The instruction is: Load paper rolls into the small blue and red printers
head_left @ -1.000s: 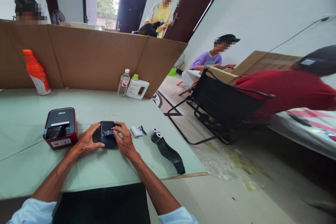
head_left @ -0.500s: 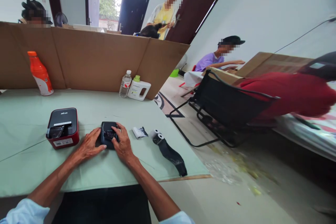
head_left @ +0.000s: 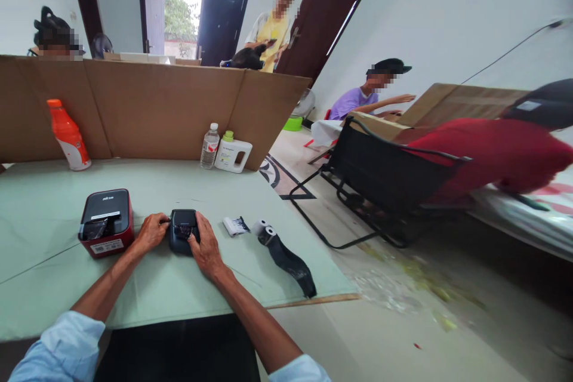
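Observation:
A small dark box-shaped device [head_left: 182, 245], perhaps a portable printer, lies on the green-covered table with shiny black film on its top. My right hand [head_left: 207, 245] grips its right side, thumb bent over the top towards the film. At its upper left edge, my left hand [head_left: 153, 231] is closed with the fingertips pinched together; what they hold, if anything, is too small to make out. Left of that hand stands a larger red and black label printer [head_left: 107, 224]. To the right lie a small white packet [head_left: 236, 226] and white rolls [head_left: 269, 231] with a long black wrapper strip [head_left: 293, 265].
A cardboard screen [head_left: 156, 107] runs along the table's back. Before it stand an orange bottle [head_left: 69, 134], a clear water bottle [head_left: 209, 148] and a white jug [head_left: 230, 155]. A black folding chair [head_left: 385, 173] and several people are beyond the table.
My left hand has moved from the device's lower left side up to its upper left edge, and its fingers have closed into a pinch. My right hand stays on the device.

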Action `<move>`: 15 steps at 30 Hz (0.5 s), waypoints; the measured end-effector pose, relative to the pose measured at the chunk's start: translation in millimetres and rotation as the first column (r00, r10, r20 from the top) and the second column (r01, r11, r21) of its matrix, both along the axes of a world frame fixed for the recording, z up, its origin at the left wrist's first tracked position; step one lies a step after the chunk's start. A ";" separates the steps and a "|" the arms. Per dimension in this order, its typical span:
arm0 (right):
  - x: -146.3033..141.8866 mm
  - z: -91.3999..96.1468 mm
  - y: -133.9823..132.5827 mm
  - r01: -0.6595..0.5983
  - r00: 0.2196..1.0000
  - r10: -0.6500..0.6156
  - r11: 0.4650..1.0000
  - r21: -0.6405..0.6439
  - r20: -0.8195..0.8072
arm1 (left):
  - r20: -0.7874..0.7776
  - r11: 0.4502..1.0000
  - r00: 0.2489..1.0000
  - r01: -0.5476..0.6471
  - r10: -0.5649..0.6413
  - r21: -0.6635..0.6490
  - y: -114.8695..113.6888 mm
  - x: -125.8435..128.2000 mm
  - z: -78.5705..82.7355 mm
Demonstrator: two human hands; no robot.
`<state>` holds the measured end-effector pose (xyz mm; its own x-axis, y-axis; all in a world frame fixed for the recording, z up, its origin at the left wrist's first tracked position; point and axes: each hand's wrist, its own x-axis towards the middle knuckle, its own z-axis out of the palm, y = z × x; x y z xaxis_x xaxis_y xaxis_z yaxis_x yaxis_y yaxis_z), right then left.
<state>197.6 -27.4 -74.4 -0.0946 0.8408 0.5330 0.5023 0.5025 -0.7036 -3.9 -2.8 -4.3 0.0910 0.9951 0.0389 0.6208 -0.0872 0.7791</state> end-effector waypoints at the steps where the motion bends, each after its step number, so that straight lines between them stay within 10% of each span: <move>1: -0.2 0.3 -0.2 0.001 1.000 -0.001 1.000 0.000 0.003 | 0.016 1.000 1.000 -0.013 0.013 -0.027 1.8 0.7 -0.3; 15: -3.4 0.5 -0.1 -0.022 1.000 0.022 0.999 -0.040 0.021 | 0.230 0.956 0.968 -0.026 0.097 -0.294 9.8 -1.1 8.9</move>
<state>194.1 -27.5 -73.9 -0.1244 0.8588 0.4970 0.5066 0.4857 -0.7124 -5.0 7.0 4.6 0.0528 0.9705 -0.2353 0.4105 0.1937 0.8910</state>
